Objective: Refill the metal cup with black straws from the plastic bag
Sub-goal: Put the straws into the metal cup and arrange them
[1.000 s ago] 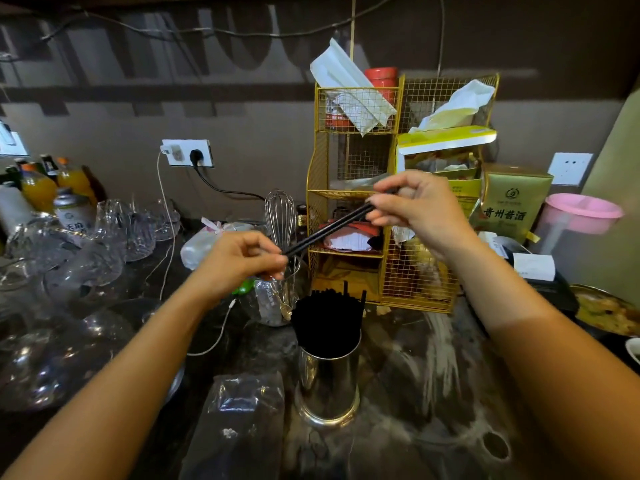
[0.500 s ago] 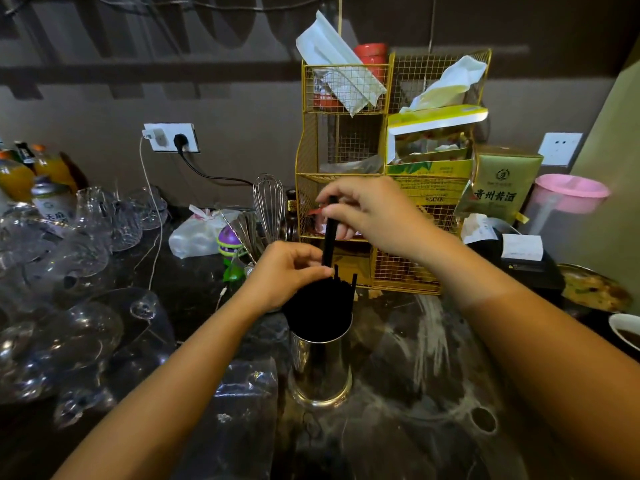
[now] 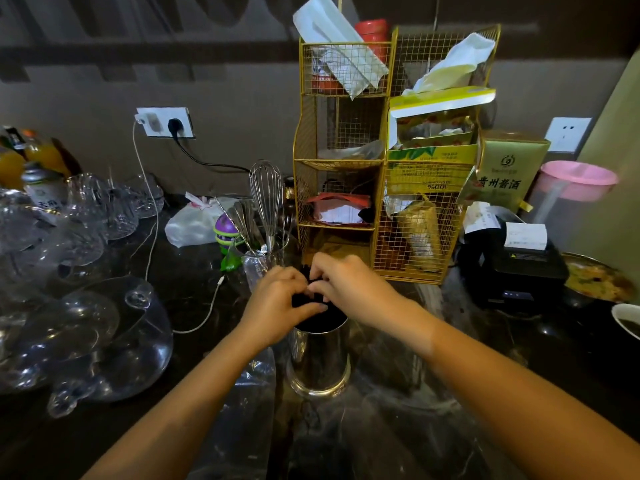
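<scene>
A shiny metal cup stands upright on the dark counter, packed with black straws. Both hands sit on top of the straw bundle. My left hand curls around the left side of the straw tops, thumb across the front. My right hand presses down on the right side, fingertips meeting the left hand's. The straw ends are mostly hidden under the fingers. A clear plastic bag lies flat on the counter just left of the cup, under my left forearm.
A glass jar with a whisk and spoons stands right behind the cup. A gold wire rack rises behind it. Clear glassware crowds the left; a black receipt printer and a food plate sit right.
The straws held between both hands went from slanted in the air to upright and down into the cup. Both hands have dropped onto the bundle's top.
</scene>
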